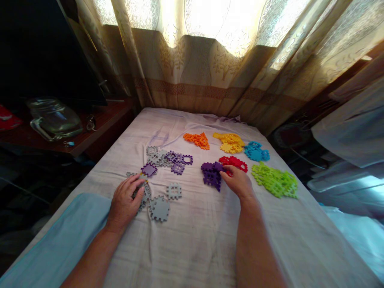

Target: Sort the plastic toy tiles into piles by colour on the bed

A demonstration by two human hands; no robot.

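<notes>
My left hand (pixel 125 198) rests with fingers outstretched over a heap of grey interlocking toy tiles (pixel 146 196), partly covering it. A bit of yellow shows by its fingertips, next to a purple tile (pixel 149 170). Two more grey pieces lie to its right, a solid one (pixel 160 209) and a window-shaped one (pixel 174 191). My right hand (pixel 238 182) pinches a dark purple tile (pixel 218 167) at the top of a small dark purple pile (pixel 211 179). Behind the left hand, grey tiles (pixel 162 158) lie mixed with purple ones (pixel 178 168).
Sorted tile piles lie farther back: orange (pixel 198 140), yellow (pixel 229 143), blue (pixel 257 151), red (pixel 233 163), and lime green (pixel 275 180) at right. A light blue cloth (pixel 66 236) covers the bed's left edge. A glass jug (pixel 55 120) stands on a side table.
</notes>
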